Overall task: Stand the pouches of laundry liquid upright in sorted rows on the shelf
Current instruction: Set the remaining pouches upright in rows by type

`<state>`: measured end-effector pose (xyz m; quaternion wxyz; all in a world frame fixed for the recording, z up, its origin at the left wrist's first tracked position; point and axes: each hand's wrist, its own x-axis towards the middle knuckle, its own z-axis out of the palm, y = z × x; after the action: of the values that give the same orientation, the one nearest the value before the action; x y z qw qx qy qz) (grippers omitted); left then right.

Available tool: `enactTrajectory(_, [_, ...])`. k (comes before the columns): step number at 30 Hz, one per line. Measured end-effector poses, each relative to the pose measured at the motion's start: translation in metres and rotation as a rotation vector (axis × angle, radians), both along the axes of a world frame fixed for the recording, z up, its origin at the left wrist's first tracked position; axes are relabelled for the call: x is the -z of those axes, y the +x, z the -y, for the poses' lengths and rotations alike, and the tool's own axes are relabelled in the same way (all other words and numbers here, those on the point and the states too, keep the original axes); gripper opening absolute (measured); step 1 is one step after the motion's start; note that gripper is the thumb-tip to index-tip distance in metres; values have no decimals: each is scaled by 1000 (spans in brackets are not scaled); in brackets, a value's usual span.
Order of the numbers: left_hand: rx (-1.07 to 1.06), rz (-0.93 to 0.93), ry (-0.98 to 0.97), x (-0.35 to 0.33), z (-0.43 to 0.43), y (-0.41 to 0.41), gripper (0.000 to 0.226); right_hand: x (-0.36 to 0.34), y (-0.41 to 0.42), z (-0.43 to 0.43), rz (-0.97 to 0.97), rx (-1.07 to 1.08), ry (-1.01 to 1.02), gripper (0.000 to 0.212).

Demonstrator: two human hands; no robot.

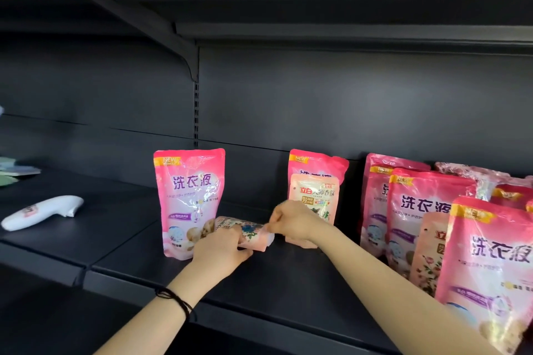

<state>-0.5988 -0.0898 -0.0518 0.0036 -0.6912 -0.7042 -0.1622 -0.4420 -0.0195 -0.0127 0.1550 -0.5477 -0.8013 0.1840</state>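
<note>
Two-handed: grips lying small pouch [251,232] with left hand [220,251], pinches its end with right hand [291,223], likely to stand it beside tall pouch [189,199] left of grip.

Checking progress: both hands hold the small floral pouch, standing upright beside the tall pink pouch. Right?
No. In the head view the left hand and right hand hold the small floral pouch on its side, not upright, beside the tall pink pouch.

I see a matt black shelf [288,282]. The tall pouch [189,202] is bright pink with purple lettering and a yellow corner. The small pouch [245,232] is pale peach with a flower print in blue and green. The wrist band [176,300] is black
</note>
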Motion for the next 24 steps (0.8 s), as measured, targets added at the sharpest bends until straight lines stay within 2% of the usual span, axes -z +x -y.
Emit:
enactTrajectory(3, [-16, 8, 62, 1, 2, -6, 47, -2, -28, -19, 42, -46, 10, 29])
enactTrajectory(6, [-20, 28, 111, 1, 2, -8, 49, -3, -45, -38, 91, -58, -21, 39])
enactTrajectory(9, [-29, 78, 159, 8, -9, -10, 47, 6, -56, -55, 91, -11, -137, 48])
enactTrajectory(11, [-36, 78, 188, 11, -16, -11, 43, 12, -62, -62, 135, 15, -199, 39])
enactTrajectory(14, [-37, 63, 168, 15, -24, -13, 38, 19, -68, -65, 192, 60, -186, 31])
enactTrajectory(17, [-51, 43, 134, 15, -26, -15, 37, 25, -64, -69, 98, 112, -189, 23])
enactTrajectory(21, [-54, 18, 113, 19, -28, -16, 40, 30, -56, -70, -183, 234, -211, 13])
enactTrajectory(24, [-28, 42, 132, 24, -27, -18, 42, 29, -53, -62, -419, 285, -227, 24])
